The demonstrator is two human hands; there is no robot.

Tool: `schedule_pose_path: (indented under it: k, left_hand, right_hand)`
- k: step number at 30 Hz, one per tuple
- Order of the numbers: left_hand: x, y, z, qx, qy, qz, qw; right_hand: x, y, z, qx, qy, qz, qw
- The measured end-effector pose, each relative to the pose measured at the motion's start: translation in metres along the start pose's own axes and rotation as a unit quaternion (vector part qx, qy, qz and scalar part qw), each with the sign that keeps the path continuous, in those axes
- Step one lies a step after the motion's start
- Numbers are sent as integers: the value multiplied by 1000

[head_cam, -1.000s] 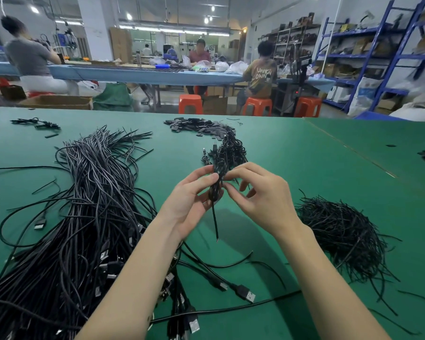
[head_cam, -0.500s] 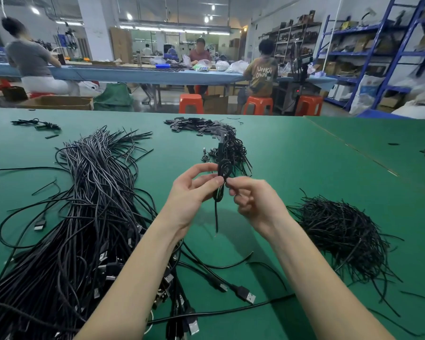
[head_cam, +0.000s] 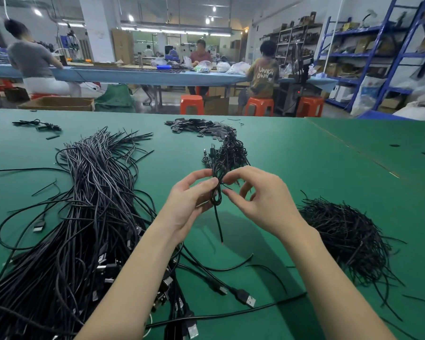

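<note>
the little cable bundle (head_cam: 216,192) is up in the air over the desk (head_cam: 304,168), right between the two hands. it is one black cable folded into a small loop, and its loose end (head_cam: 219,224) hangs straight down. the left hand (head_cam: 189,204) is curled round the bundle and holds it tight. the right hand (head_cam: 260,202) pinches the side of the bundle with its first finger and thumb, and the other fingers are bent and held away. i think a thin tie is going round the middle there, but it is too small to be sure. so this bundle looks folded already, and what is left is to tie it and put it down. just behind the hands lies a small pile of done bundles (head_cam: 228,150), so some work is done. but on the left is a very big heap of loose cables (head_cam: 84,217), with a plug (head_cam: 248,299) poking out near the arms, so lots is left to do. on the right is a fuzzy heap of thin black ties (head_cam: 346,231). far back on the desk is a pile of flat black bits (head_cam: 196,127). past the desk, other people sit at a long blue bench (head_cam: 133,76).
</note>
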State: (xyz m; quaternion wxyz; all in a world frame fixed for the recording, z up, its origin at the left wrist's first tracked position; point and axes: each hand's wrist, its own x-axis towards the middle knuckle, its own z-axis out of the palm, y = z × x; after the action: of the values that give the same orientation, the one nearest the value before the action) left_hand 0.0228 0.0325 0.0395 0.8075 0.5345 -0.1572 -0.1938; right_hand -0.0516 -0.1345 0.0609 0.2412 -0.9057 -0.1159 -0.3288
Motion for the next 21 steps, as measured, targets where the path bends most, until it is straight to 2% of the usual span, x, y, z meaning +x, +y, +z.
schedule_pose_path:
  k: [3, 4, 5, 6, 7, 8, 9, 10, 11, 12, 14, 15, 16, 17, 18, 19, 21]
  left_hand:
    - [-1, -2, 1, 17, -8, 6, 1000]
    - [-1, -3, 2, 28, -4, 17, 999]
    - [-1, -5, 3, 40, 4, 29, 999]
    - [-1, -5, 4, 52, 13, 42, 998]
    - [-2, -6, 5, 63, 16, 55, 996]
    - [-2, -6, 7, 76, 13, 68, 995]
    - [-2, -6, 8, 89, 8, 79, 993]
    - [-2, -6, 8, 100, 8, 85, 991]
    - [-2, -7, 7, 107, 13, 85, 991]
    - [-2, -7, 7, 108, 19, 78, 991]
    - [-1, -7, 6, 85, 26, 62, 994]
    - [0, -7, 5, 66, 30, 57, 996]
    - [0, -7, 4, 46, 35, 51, 997]
    - [1, -6, 3, 29, 39, 45, 998]
    - [1, -5, 3, 17, 40, 41, 998]
    - [1, -5, 3, 12, 38, 37, 999]
    - [1, -5, 3, 12, 34, 29, 999]
  right_hand:
    - [0, 2, 3, 71, 37, 14, 997]
    - [1, 1, 6, 130, 38, 58, 989]
    - [2, 0, 9, 215, 29, 138, 966]
    - [3, 0, 10, 332, 10, 250, 909]
    - [5, -1, 10, 476, -29, 371, 797]
    - [5, -1, 10, 607, -63, 461, 644]
    - [4, 0, 10, 684, -70, 509, 517]
    - [3, 0, 10, 708, -72, 524, 468]
    - [3, 0, 11, 690, -81, 523, 495]
    - [3, 1, 11, 635, -88, 505, 578]
    - [3, 1, 12, 457, -58, 410, 787]
    - [2, 2, 11, 345, -28, 337, 876]
    - [0, 5, 10, 226, 1, 248, 942]
    - [-2, 9, 9, 125, 22, 155, 980]
    - [-4, 11, 9, 56, 38, 83, 994]
    - [-5, 11, 10, 14, 53, 38, 998]
    - [-7, 8, 13, -23, 95, 4, 995]
